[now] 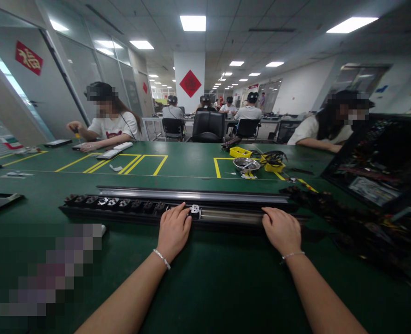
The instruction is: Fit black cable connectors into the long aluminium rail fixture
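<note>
A long, narrow black power strip housing (233, 216) lies across the green table in front of me. Several dark socket modules (135, 204) sit in a row in its left half, and the right half shows a bare metallic channel. My left hand (173, 232) is closed over the housing near its middle, fingertips beside a pale-faced module (194, 209). Toward the right part, my right hand (282, 231) grips the housing, fingers curled over it. Just behind lies a long strip with a shiny face (191, 193), parallel to the housing.
Dark parts (330, 208) are heaped at right beside a large black bin (375, 157). Farther back stand a metal bowl (246, 164) and a yellow tray (240, 152). A pixelated object (52, 269) lies front left. A person (113, 123) works across the table, another (325, 123) at right.
</note>
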### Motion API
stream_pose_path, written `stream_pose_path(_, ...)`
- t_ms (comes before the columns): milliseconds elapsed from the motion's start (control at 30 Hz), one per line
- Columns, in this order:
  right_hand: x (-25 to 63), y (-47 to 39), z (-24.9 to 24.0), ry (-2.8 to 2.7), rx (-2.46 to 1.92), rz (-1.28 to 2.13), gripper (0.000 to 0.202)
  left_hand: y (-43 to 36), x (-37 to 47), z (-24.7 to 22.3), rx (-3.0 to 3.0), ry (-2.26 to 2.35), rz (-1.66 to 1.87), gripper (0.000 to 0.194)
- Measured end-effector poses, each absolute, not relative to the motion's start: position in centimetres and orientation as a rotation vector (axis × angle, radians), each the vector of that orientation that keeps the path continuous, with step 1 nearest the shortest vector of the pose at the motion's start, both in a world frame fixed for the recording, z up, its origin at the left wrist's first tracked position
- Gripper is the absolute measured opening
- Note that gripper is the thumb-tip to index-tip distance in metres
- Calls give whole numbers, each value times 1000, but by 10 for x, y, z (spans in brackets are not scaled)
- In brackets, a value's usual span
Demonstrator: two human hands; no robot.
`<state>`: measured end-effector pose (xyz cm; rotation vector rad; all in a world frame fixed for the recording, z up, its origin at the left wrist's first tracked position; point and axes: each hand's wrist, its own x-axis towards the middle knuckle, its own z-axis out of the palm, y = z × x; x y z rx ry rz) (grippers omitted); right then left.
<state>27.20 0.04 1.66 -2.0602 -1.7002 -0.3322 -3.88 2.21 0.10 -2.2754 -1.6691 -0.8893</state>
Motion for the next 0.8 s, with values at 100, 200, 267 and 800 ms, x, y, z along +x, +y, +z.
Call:
stream_pose_path(100,272,0,16,-1701,-2061,-336,37,21,-38,2,-2275,-1666,-884,31)
stream_pose_path(200,273,1,15,-1703,-2055,-347,37,21,-38,3,-2275,-1664,-874,31)
stream_pose_path(267,273,1,14,-1700,-2047,-357,37,20,-37,3,-2278,-1667,-863,31)
stream_pose_path(800,271,0,16,-1690,-2061,-332,38,16,-33,5,-2308,-1667,-806,32)
